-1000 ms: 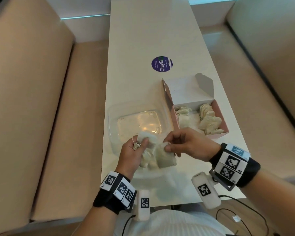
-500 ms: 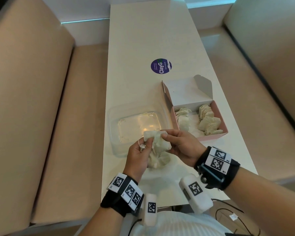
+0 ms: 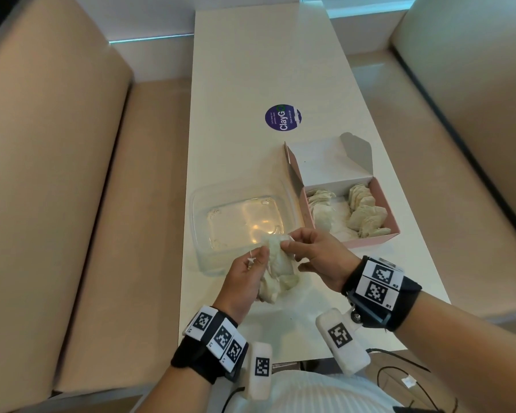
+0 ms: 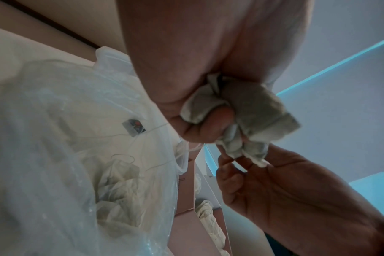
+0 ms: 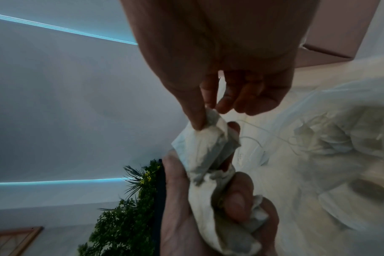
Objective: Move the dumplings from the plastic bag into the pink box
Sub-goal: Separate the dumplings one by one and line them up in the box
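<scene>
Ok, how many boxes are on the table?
2. The open pink box sits on the right, with dumplings inside. The clear plastic tub sits just left of it. No others are visible.

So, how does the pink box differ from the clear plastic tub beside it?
The pink box is opaque card with an upright lid; the clear plastic tub is see-through, with no lid on. The pink box holds several dumplings; the tub looks nearly empty. Both stand open-topped on the table.

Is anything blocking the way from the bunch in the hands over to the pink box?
Nothing visible does. The left hand grips the dumplings, the right hand pinches the top one, and the pink box sits to the right with its lid folded back, open top showing.
</scene>
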A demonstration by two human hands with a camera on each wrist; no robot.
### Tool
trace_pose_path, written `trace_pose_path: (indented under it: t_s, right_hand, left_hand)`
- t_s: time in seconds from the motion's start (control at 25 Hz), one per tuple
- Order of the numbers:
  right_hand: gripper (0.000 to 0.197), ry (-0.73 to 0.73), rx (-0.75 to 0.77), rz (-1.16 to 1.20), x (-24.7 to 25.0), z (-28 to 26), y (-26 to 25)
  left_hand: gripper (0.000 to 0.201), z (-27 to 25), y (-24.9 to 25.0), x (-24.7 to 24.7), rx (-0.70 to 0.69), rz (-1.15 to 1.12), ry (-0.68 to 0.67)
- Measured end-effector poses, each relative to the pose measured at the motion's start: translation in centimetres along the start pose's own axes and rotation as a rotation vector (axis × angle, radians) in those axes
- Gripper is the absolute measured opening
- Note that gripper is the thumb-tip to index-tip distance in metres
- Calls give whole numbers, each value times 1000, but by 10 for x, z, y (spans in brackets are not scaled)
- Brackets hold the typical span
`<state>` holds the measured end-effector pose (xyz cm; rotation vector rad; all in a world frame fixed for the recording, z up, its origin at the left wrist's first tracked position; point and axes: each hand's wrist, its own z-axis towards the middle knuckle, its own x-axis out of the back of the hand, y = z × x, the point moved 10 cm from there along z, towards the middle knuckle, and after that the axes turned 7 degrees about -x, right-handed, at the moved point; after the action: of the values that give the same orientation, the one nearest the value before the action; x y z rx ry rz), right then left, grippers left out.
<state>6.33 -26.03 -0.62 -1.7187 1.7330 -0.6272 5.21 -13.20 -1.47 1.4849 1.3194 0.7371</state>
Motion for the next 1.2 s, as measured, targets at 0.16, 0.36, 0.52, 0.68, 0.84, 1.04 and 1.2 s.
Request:
trace_pose_path:
  t_s: [0.16,0.36,0.52,0.68,0.84,1.04,1.2]
  right_hand:
    - [9,-7,110,130,14,-1,-21]
    - [15,-76,281,-68,18,-26,-53]
    - [26,-324,268,-520,-20,-46,-50]
    - [59,-195,283,-744,-33,-27,-44]
    - [29,-93,237,-487,-27,-4,-38]
    - [11,-85,228,-286,-16,-7,-38]
    - [15,-42,367,-349,1,-13,-52]
  left_hand:
    - [41,2,-4,12,47,-300,104]
    - [28,0,-10,33,104,-519,210]
    - [20,5,-4,35,73,-375,248]
    - [31,11,10,23,-11,-218,188]
    - [42,12,31,17,-202,75,197]
    - [25,17,18,14,-42,-390,154]
    - [18,13,14,20,36,-562,138]
